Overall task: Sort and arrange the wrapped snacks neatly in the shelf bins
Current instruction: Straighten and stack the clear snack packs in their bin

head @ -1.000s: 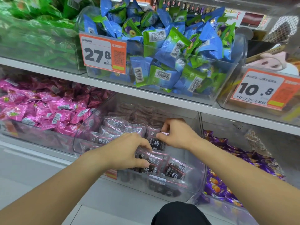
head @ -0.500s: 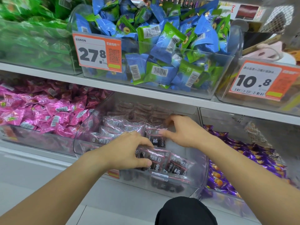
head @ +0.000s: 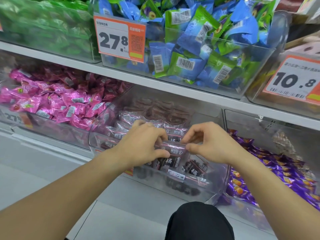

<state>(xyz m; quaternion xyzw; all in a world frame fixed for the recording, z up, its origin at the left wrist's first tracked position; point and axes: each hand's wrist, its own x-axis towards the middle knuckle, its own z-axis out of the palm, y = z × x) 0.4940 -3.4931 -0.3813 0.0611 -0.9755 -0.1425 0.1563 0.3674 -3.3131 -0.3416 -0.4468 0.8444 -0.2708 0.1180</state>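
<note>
At the centre of the frame both hands meet over a clear plastic bin (head: 213, 191) on the lower shelf, filled with dark snack packets in clear wrap with pink edges (head: 128, 118). The left hand (head: 142, 146) and the right hand (head: 210, 144) each pinch one end of a single such packet (head: 174, 148), thumb and fingers closed on it, holding it level just above the others. To the left, a bin holds shiny pink wrapped sweets (head: 57, 101); to the right, purple wrapped snacks (head: 277, 170). On the upper shelf, a clear bin of blue and green packets (head: 199, 49) carries a white and orange price tag reading 27.8 (head: 119, 38); green packets (head: 45, 26) fill the upper left.
</note>
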